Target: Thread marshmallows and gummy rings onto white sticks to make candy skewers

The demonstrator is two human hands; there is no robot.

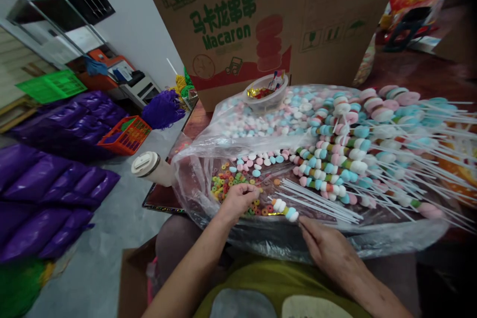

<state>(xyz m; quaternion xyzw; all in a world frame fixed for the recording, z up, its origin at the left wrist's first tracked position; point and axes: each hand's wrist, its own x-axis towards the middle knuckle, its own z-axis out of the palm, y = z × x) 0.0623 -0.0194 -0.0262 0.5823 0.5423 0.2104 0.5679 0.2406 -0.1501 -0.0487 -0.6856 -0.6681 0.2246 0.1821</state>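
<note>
My right hand (326,241) is closed on the stick end of a short skewer (286,209) threaded with white, blue, green and orange sweets. My left hand (241,199) has its fingers pinched together over a pile of coloured rings (227,179); anything between the fingertips is too small to make out. Loose white sticks (316,201) lie beyond my right hand. Pink, white and blue candies (261,159) are scattered behind the rings on the plastic sheet. Finished-looking skewers (335,159) are stacked to the right, their sticks pointing right.
A large cardboard box (276,25) stands at the back, with a clear bowl (265,93) of wrapped pieces before it. A lidded cup (152,168) is at the table's left edge. Purple bags (44,198) and an orange basket (126,135) are on the floor at left.
</note>
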